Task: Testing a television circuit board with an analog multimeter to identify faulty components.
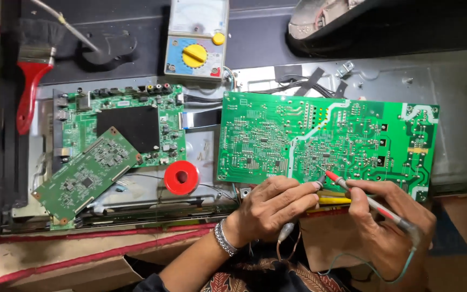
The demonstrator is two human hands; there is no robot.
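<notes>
Closed around the red test probe (pixel 371 201), the grip of the right hand (pixel 387 216) is a pencil-like pinch, with the probe tip set on the solder side of the large green circuit board (pixel 325 140) near its near edge. A second, darker probe (pixel 318 184) is pinched between the fingers of the left hand (pixel 274 203), its tip touching the same board just left of the red one; its lead seems to run back under the palm, though that part is poorly seen. The board is laid flat, right of centre, on the metal back panel (pixel 385 81) spread over the tabletop.

For a good reading, both tips should be kept steady on single solder points, pressed lightly and held apart so that neighbouring pads are not bridged.

Left of the board, a red solder spool (pixel 181 177) is seen, then a smaller tilted green board (pixel 85 176) overlapping another board with a black square (pixel 131 127). At the far side an analogue meter with a yellow dial (pixel 195 40) is placed, and a red-handled brush (pixel 31 81) lies far left.
</notes>
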